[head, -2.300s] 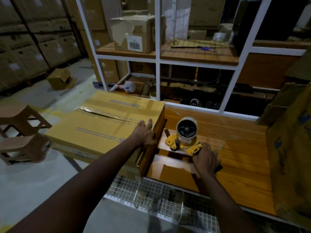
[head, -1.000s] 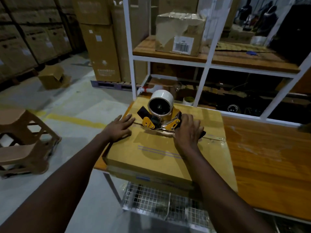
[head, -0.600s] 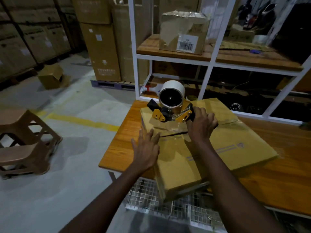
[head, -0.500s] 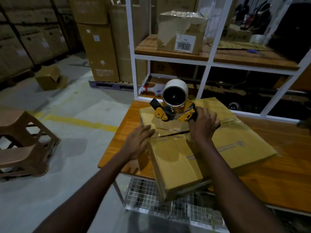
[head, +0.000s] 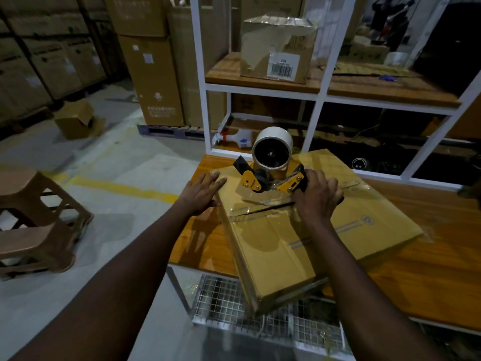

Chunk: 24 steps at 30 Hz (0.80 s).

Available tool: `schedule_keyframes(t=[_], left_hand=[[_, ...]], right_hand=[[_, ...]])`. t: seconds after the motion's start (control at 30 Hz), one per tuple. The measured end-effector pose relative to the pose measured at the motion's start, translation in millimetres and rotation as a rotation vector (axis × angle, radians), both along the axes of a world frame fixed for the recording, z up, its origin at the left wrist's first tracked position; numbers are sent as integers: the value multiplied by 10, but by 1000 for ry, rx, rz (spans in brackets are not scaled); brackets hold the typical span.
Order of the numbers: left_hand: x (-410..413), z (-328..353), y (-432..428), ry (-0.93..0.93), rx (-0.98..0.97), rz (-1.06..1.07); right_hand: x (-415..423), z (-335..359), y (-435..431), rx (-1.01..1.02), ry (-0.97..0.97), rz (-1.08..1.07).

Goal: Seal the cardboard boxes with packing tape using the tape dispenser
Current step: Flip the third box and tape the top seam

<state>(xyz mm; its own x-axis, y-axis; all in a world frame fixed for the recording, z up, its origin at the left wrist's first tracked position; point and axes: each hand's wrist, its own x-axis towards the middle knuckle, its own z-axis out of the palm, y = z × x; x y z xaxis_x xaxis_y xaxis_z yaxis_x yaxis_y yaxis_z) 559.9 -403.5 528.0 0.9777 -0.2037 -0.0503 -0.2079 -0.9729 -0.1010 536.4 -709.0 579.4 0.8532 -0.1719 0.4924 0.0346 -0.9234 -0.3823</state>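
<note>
A flat brown cardboard box [head: 281, 246] lies skewed on the wooden table [head: 429, 277], one corner hanging over the front edge. A yellow tape dispenser [head: 270, 168] with a white tape roll rests on the box's far left part, over the taped centre seam [head: 263, 207]. My right hand [head: 317, 194] grips the dispenser's handle. My left hand [head: 203, 191] lies flat with fingers spread on the box's far left corner and edge.
A white-framed shelf unit [head: 320, 92] stands behind the table, holding a taped box with a barcode label [head: 278, 50]. A wire mesh rack [head: 263, 319] sits under the table. Brown plastic stools [head: 33, 222] stand at the left. Stacked cartons [head: 148, 69] rise beyond.
The box was pulled onto the table and turned askew. My left hand has moved from the near side up to the box's far left corner. The dispenser stays over the seam.
</note>
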Motion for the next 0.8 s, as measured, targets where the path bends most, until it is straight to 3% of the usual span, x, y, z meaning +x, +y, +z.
schedule_keyframes(t=[0.27,0.47,0.67,0.8], left_hand=[[-838,-305,-280,-146,-59,153],[-1480,-431,-1104,-342,-105,360],[-1862,-249,-1915,-338,-116,606],[-2045,-257,-2201,-341,-139,569]], right_hand=[[-186,34,-273,48,0,104],[-401,74,-557,49,22,218],[-624,83,-786,96,56,303],[-751,152,-846,108,61,318]])
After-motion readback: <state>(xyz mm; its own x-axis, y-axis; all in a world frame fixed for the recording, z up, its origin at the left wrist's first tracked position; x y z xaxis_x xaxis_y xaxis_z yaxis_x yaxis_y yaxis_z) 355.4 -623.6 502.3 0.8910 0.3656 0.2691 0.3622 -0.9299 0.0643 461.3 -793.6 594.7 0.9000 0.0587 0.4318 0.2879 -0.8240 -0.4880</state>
